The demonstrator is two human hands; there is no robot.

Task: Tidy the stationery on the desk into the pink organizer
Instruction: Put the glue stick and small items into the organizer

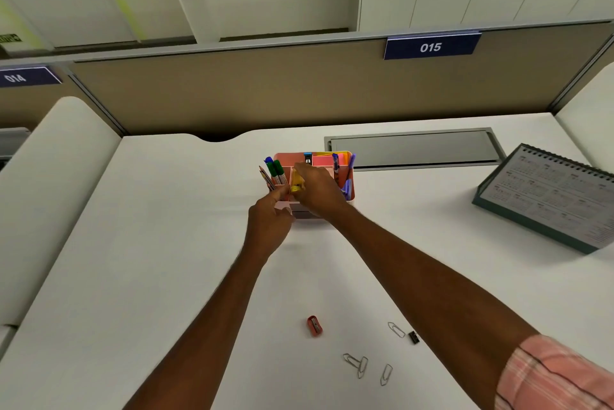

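The pink organizer point(285, 157) stands at the middle back of the white desk. Green markers point(277, 171) and pencils point(266, 179) stick out of its left slots, purple pens point(348, 181) out of its right, and sticky notes point(334, 157) lie at the back. My right hand point(320, 192) reaches over it and pinches a small yellow item point(296, 183) above a middle compartment. My left hand point(268, 222) is at the front left corner, fingers curled against the organizer. A red sharpener point(314, 325), several paper clips point(357, 363) and a black binder clip point(413, 337) lie near the front.
A desk calendar point(548, 200) stands at the right. A grey cable-tray lid point(412, 147) is set into the desk behind the organizer. A tan partition point(299, 90) with number plates closes the back.
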